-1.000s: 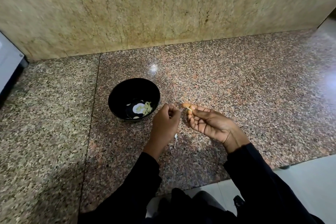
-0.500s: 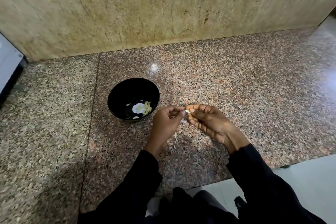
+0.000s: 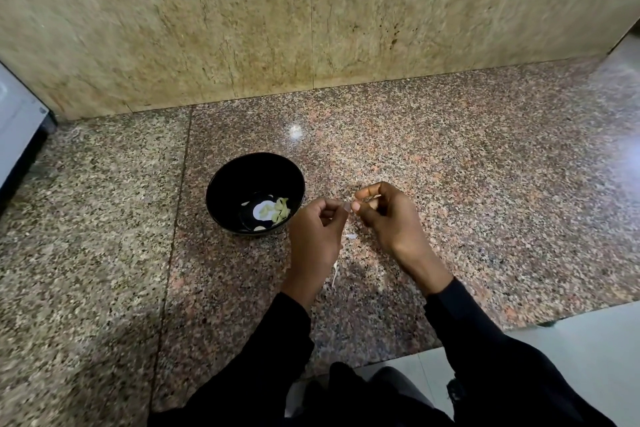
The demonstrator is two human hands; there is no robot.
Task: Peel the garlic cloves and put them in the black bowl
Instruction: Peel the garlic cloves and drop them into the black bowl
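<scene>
A black bowl (image 3: 221, 180) stands on the granite counter and holds several pale peeled garlic cloves (image 3: 280, 210). Just right of it my two hands meet above the counter. My right hand (image 3: 389, 218) has its fingers curled round a garlic clove, which is almost wholly hidden. My left hand (image 3: 317, 230) pinches a thin scrap of garlic skin (image 3: 345, 207) at the clove's tip, fingertips touching those of the right hand. Bits of white peel (image 3: 350, 236) lie on the counter under the hands.
The granite counter (image 3: 485, 184) runs back to a beige stone wall (image 3: 207, 28). A white appliance (image 3: 17, 121) stands at the far left edge. The counter's front edge drops to a pale tiled floor (image 3: 571, 350) at lower right. Another peel strip (image 3: 335, 274) lies by my left wrist.
My right hand turned from palm-up and open to fingers curled over the clove. My left hand came in to meet it and now pinches skin at the clove's tip.
</scene>
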